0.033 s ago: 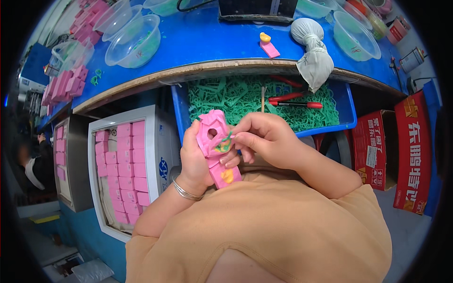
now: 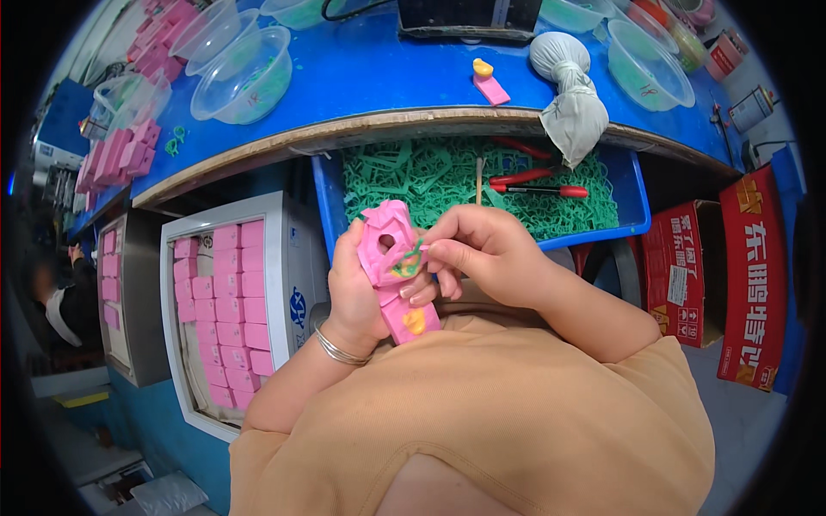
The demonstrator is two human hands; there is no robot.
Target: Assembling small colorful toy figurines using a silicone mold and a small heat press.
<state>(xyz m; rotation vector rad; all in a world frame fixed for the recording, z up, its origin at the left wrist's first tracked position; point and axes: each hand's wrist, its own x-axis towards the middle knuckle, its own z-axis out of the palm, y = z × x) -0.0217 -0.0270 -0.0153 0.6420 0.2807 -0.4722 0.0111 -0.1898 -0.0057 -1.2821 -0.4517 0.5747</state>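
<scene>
My left hand (image 2: 351, 288) is closed around a pink, soft-looking mould (image 2: 379, 256) with a dark round hole. Below its upper part hangs a pink block (image 2: 397, 311) bearing a yellow shape (image 2: 415, 322). At the mould's right side lies a patch of green and yellow material (image 2: 406, 267). My right hand (image 2: 477, 249) pinches at a thin green strip (image 2: 417, 250) there, thumb against forefinger. Exactly where the strip ends between the fingertips is hidden.
Beyond my hands, a blue tray (image 2: 638, 193) holds green scraps, red-handled pliers (image 2: 525, 178) and a red-and-black marker (image 2: 542, 191). On the blue bench (image 2: 361, 73) stand clear bowls (image 2: 245, 77) and a tied grey cloth bag (image 2: 564, 77). Pink blocks (image 2: 228, 284) fill a white-framed case at left.
</scene>
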